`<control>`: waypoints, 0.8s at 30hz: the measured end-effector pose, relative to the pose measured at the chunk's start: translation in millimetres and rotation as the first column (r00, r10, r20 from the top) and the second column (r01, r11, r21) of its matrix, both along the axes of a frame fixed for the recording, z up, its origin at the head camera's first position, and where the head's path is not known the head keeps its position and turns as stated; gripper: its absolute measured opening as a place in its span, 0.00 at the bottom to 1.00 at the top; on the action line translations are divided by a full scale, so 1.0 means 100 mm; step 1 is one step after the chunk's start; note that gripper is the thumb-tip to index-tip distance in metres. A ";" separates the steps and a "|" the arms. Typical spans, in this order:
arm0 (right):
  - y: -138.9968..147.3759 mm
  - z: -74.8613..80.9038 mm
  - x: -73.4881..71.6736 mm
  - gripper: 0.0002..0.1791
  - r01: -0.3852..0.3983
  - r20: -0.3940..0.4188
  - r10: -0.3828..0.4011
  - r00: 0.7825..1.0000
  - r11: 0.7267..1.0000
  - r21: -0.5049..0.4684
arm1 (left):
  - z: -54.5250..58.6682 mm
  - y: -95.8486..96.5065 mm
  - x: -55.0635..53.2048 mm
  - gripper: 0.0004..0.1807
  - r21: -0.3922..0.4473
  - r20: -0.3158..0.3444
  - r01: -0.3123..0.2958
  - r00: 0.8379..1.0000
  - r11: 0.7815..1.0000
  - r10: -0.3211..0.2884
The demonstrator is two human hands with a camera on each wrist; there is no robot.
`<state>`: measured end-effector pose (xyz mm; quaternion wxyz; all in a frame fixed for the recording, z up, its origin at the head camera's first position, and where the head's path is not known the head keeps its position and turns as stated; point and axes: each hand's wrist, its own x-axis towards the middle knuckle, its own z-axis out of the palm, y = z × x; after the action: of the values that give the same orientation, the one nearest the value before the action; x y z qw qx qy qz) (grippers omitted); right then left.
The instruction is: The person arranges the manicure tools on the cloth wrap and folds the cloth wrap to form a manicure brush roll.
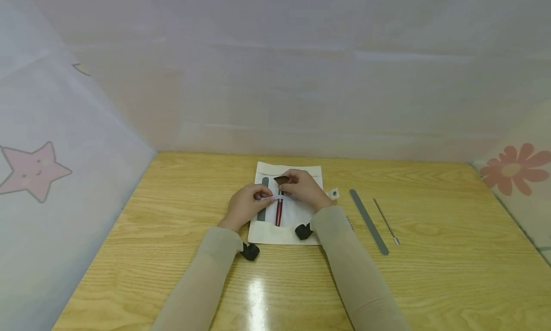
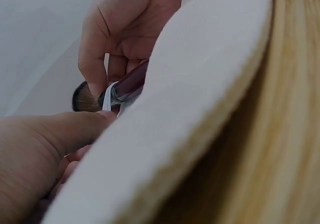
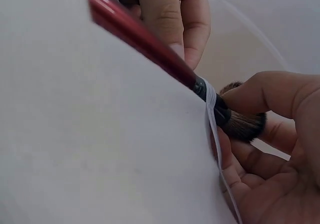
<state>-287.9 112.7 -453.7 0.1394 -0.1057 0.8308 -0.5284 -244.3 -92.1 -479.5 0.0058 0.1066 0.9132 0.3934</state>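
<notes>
A makeup brush (image 1: 279, 214) with a red handle and dark-tipped brown bristles lies on a cream fabric pouch (image 1: 284, 234), its handle end at the pouch's lower fold. White elastic band (image 3: 212, 101) crosses over the brush's ferrule in the right wrist view. My right hand (image 1: 304, 187) pinches the brush just below its bristles. From the other side, my left hand (image 1: 245, 204) pinches the elastic between thumb and fingers, close beside the brush. Left of the brush, a grey nail file (image 1: 261, 214) lies in the pouch, partly covered by the left hand.
To the right of the pouch lie another grey nail file (image 1: 369, 222) and a thin metal rod (image 1: 386, 221) with a thicker silver end. A snap tab (image 1: 333, 193) sticks out at the pouch's right edge. Behind the wooden table (image 1: 430, 273) hangs a pale sheet (image 1: 275, 82).
</notes>
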 end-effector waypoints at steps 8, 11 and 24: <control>0.02 -0.02 -0.01 0.13 -0.014 0.025 0.014 1.000 1.000 0.012 | 0.01 0.01 0.00 0.06 -0.011 -0.005 0.006 1.000 1.000 -0.006; 0.02 0.00 -0.01 0.13 -0.011 0.024 0.010 1.000 0.999 0.041 | 0.01 0.00 -0.01 0.06 -0.016 -0.003 0.002 1.000 1.000 -0.002; 0.01 0.03 0.00 0.06 -0.044 -0.022 0.047 0.999 0.992 0.116 | -0.02 0.00 -0.02 0.05 -0.024 -0.010 0.002 1.000 1.000 -0.003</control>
<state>-288.2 113.7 -451.1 0.1472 -0.1229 0.8589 -0.4748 -246.6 -91.8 -481.0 0.0031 0.1097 0.9176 0.3820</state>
